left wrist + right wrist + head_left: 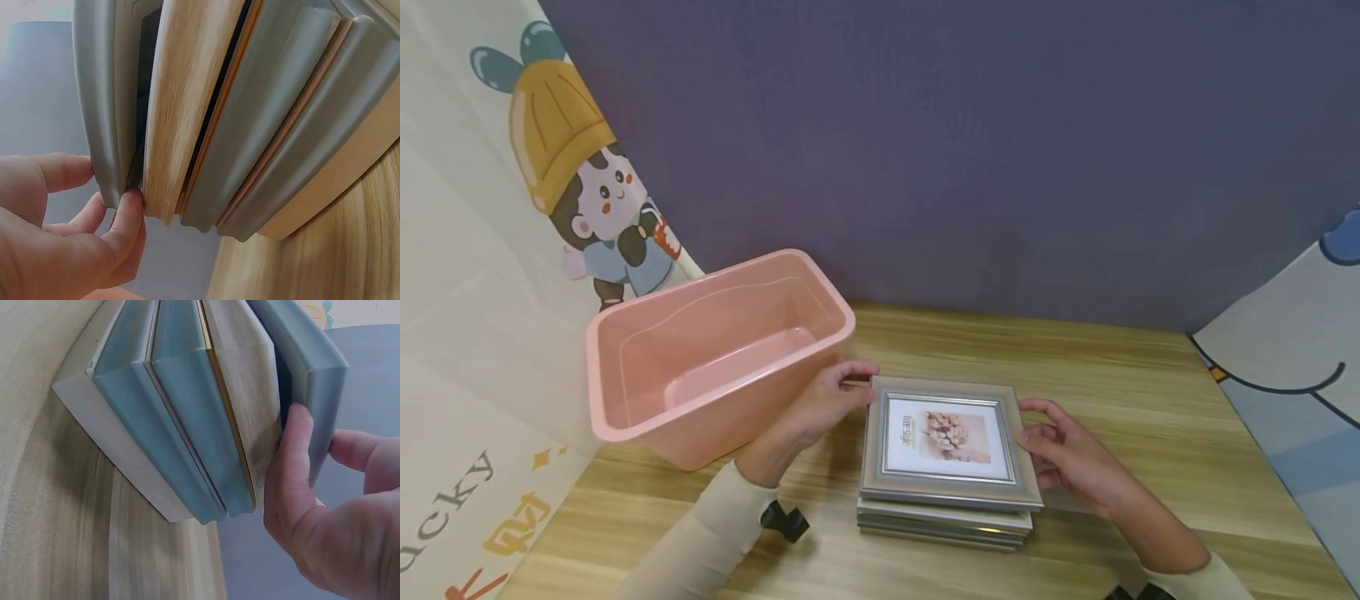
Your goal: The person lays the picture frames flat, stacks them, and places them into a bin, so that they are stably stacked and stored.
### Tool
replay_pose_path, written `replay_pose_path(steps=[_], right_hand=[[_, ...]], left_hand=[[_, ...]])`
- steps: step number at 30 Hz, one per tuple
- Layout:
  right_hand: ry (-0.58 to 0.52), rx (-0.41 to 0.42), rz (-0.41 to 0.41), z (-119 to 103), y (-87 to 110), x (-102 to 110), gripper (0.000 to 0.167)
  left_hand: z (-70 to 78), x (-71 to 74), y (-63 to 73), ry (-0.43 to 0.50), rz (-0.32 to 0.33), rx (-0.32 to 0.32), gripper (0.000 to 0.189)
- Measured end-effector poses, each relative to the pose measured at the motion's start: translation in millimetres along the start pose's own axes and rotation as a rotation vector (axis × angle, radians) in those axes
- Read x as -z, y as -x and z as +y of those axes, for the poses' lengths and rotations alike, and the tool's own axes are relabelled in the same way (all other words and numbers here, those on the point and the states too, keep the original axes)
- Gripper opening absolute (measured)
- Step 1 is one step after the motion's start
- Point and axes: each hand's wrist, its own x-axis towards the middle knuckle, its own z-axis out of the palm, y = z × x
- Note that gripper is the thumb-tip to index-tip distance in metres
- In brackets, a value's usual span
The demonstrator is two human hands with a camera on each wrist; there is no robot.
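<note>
A silver-grey picture frame (951, 487) with a flower print lies on top of a stack of several frames (943, 527). At its left edge my left hand (826, 404) pinches it between thumb and fingers. My right hand (1067, 450) pinches the opposite edge. Both wrist views show a narrow gap between this top frame (103, 106) and the wood-toned frame (190, 94) below it, with fingertips in the gap. Beneath are grey-blue frames (194, 412) and a pale one (125, 450) at the bottom, on the table.
A pink plastic bin (722, 417) stands left of the stack, with no contents visible inside. The wood-grain table (1120, 375) meets a dark blue wall panel (955, 158) at the back. Cartoon-printed panels (482, 275) flank both sides.
</note>
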Motion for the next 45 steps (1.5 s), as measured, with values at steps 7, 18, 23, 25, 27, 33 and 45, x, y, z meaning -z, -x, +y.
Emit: replay_pose_path(steps=[7, 18, 23, 25, 27, 33, 45], right_hand=[[0.01, -0.012, 0.005, 4.5, 0.9, -0.4, 0.046], [0.018, -0.01, 0.012, 7.8, 3.4, -1.3, 0.049], [0.011, -0.001, -0.003, 10.3, 5.0, 0.2, 0.048], [0.009, -0.001, -0.008, 11.5, 5.8, 0.8, 0.047], [0.012, -0.005, -0.009, 12.3, 6.3, 0.9, 0.045], [0.005, -0.012, -0.007, 13.6, 6.8, 0.4, 0.046], [0.034, -0.021, 0.04, 16.2, 6.0, -1.2, 0.056]], left_hand=[[-2.3, 1.1, 0.1, -0.022, -0.037, -0.025, 0.043], [-2.2, 1.5, 2.5, -0.06, -0.064, -0.05, 0.039], [-4.5, 0.6, 2.1, -0.086, -0.064, -0.068, 0.04], [-5.4, 0.2, 2.1, -0.102, -0.063, -0.076, 0.04], [-6.2, 0.0, 2.3, -0.115, -0.064, -0.082, 0.039], [-6.3, 1.5, 5.4, -0.114, -0.084, -0.077, 0.041], [-8.1, 1.8, 7.3, -0.095, -0.103, -0.096, 0.042]])
